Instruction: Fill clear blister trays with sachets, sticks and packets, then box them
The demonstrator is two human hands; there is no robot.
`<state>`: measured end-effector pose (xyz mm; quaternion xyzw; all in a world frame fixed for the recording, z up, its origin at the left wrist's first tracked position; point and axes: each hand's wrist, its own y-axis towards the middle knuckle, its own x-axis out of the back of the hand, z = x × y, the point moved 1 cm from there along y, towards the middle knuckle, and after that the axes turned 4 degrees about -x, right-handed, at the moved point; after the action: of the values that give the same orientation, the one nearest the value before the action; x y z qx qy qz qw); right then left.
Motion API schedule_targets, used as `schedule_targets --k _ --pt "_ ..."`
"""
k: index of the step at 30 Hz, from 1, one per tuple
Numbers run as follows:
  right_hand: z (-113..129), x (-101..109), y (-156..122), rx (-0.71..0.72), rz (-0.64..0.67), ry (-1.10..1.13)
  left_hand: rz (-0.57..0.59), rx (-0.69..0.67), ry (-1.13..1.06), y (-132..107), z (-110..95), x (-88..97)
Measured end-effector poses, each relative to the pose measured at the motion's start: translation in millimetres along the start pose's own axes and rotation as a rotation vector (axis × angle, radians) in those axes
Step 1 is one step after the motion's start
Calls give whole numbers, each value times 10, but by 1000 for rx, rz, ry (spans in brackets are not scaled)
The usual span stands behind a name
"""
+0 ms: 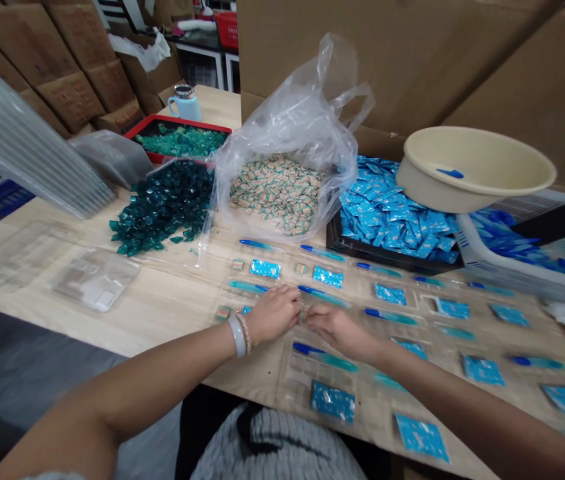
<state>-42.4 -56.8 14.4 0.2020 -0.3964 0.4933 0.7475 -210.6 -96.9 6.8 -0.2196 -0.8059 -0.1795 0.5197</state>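
My left hand [275, 312], with a pale band and a beaded bracelet at the wrist, is closed over the middle of the table. Facing it almost fingertip to fingertip, my right hand [335, 327] is closed in a pinch; a small piece between them is too hidden to name. Around both hands lie clear plastic trays holding blue-and-teal pens [320, 295], blue printed packets [327, 277] and small striped pieces [300, 268]. Closest to my body, one tray has a pen [325, 357] and a packet [332, 401].
Behind the trays stand a plastic bag of striped pieces [275, 193], a dark teal gem-like heap [162, 207], a black box of blue packets [387, 213] and a cream basin [477, 167]. Stacked clear trays [32, 140] lean at left. A white basket [522, 273] holds blue pieces.
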Motion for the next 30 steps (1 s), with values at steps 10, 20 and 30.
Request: schedule_targets --k 10,20,30 --pt "-12 -94 -53 -122 -113 13 36 69 32 101 -79 17" --pt "-97 423 395 -168 -326 -16 -211 166 -365 283 259 262" --pt "-588 951 2146 -292 -645 -62 -632 432 -1539 1193 1503 1044"
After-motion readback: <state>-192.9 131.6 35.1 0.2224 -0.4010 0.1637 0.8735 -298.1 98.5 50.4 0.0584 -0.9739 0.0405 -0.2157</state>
